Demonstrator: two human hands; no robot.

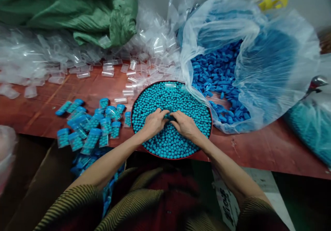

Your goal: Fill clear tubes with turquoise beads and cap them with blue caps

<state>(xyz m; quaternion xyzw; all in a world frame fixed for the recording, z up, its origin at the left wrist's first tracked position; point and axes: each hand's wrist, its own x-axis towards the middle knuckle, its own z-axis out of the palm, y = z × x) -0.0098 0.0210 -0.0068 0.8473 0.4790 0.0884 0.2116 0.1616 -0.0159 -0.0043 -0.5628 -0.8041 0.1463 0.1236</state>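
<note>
At the centre of the frame, small round turquoise beads (173, 144) are held in a wide round tray with a red rim (178, 158), by which they are presumably kept from rolling off the red-brown tabletop (258, 151). Over the beads, the left hand (156, 123) and the right hand (186, 124) are brought together, with the fingers of both bent and the tips nearly meeting. Something small and dark seems to be caught between the fingertips, but it is blurred and half hidden, so whether it is gripped, and by which hand, cannot be told. By this position, any dropped bead would probably be caught in the tray.

At the left of the frame, flat transparent containers filled with beads and topped with blue caps (92, 139) are heaped, likely within easy reach of the left hand. At the upper centre, transparent plastic tubes (108, 69) are scattered, and 1 is seen lying on the beads. At the upper right, loose blue plastic caps (214, 72) are contained in a gaping translucent plastic bag (307, 41), apparently set beside the tray for quick access.
</note>
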